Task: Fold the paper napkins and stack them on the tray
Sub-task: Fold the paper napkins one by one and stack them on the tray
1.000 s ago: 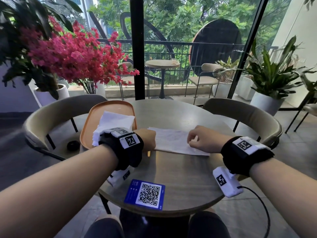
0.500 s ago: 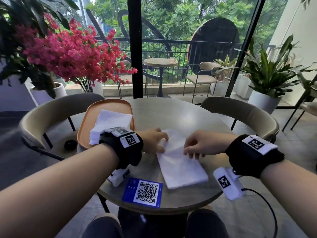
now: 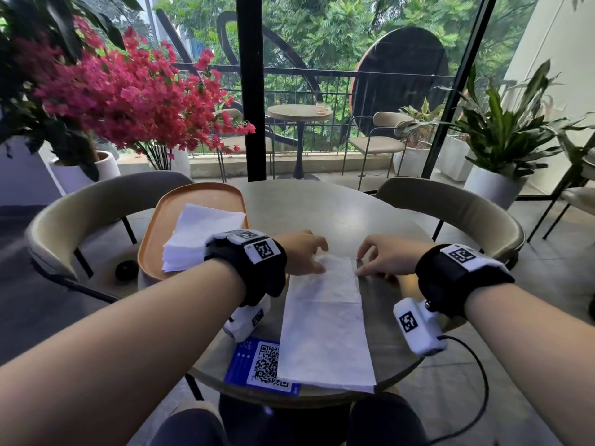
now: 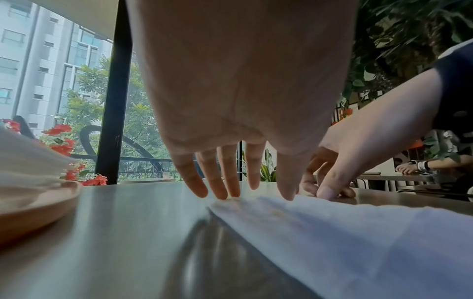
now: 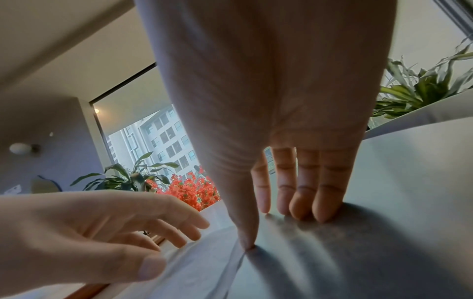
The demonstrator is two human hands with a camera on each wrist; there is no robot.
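Observation:
A long white paper napkin (image 3: 325, 333) lies flat on the round table (image 3: 338, 214), running from the hands back to the near edge. My left hand (image 3: 317, 262) touches its far left corner with straight fingers (image 4: 230, 192). My right hand (image 3: 365, 265) is at the far right corner: the thumb (image 5: 247, 242) presses the napkin's (image 5: 199, 273) edge and the other fingers rest on the bare table. To the left, the orange tray (image 3: 199, 197) carries a stack of folded white napkins (image 3: 196, 239).
A blue QR card (image 3: 254, 365) lies at the near edge, partly under the napkin. Beige chairs stand at the left (image 3: 80, 214) and right (image 3: 450, 204). A small black object (image 3: 126, 269) sits on the left chair. Another person's arm (image 4: 422, 165) shows at a far table.
The napkin was turned from lying crosswise to lying lengthwise toward me and now overlaps the QR card. Both hands have shifted to its far corners and uncurled.

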